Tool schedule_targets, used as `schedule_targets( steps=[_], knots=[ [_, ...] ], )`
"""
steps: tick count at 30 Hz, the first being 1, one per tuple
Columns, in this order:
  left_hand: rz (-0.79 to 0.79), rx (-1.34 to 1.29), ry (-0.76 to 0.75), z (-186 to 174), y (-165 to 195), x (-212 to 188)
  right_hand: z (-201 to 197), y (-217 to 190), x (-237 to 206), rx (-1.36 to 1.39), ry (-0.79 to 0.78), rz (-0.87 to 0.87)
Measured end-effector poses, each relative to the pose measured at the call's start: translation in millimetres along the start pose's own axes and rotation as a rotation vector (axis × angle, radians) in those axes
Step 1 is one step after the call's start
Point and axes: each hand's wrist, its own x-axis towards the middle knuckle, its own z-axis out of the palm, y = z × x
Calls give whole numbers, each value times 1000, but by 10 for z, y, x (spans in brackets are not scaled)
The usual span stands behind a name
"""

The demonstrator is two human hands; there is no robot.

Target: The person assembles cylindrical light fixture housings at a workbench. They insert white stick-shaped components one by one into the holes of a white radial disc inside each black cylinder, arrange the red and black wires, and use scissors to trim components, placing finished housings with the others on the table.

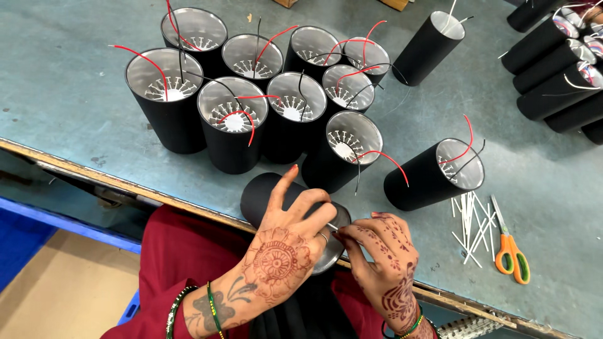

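Observation:
My left hand (286, 242) wraps around a black cylinder housing (264, 194) lying tilted at the table's near edge, its open silver mouth facing me. My right hand (383, 254) pinches something thin at the rim of that mouth, fingertips meeting the left hand's; what it pinches is too small to tell. Both hands carry dark red henna patterns and bangles.
Several upright black cylinders (232, 125) with silver insides and red and black wires stand behind. One cylinder (433, 172) lies to the right, another (427, 47) stands tilted farther back. White sleeve pieces (471, 223), orange-handled scissors (510, 251), more cylinders (553, 81) stacked at the far right.

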Motion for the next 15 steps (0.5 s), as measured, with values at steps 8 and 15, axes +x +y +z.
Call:
schedule_targets(
  steps=[8,15],
  knots=[
    [37,-49,32,101,-32,-6,14,78,-14,56,-36,-46],
    [39,-71,27,124,36,-18,-39,127,17,16,-144,-138]
  ],
)
